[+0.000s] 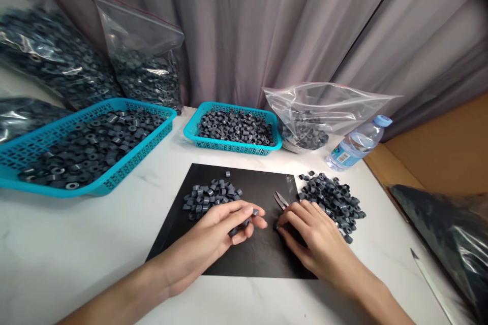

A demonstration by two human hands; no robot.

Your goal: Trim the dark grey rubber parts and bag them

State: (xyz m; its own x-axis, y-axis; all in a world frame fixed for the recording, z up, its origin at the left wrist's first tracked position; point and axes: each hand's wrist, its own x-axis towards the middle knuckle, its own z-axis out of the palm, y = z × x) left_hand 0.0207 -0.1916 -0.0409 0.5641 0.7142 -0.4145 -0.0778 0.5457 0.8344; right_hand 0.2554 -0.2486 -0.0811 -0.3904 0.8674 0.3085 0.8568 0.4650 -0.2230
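Note:
My left hand [219, 231] rests on a black mat [247, 259], its fingers curled around a few small grey rubber rings [244, 224]. Just beyond it lies a pile of grey rings [209, 197] on the mat. My right hand [310, 236] lies on the mat, gripping small metal snips [281, 200] whose blades point away from me. A small dark piece sits at its fingertips. A second pile of grey rings [331, 200] lies on the table to the right of this hand.
Two turquoise baskets of rings stand behind: a large basket [57, 190] at left, a small basket [232, 148] in the middle. Clear zip bags of rings [147, 73] lean on the curtain. A water bottle [356, 144] lies at right, by a cardboard box [438, 147].

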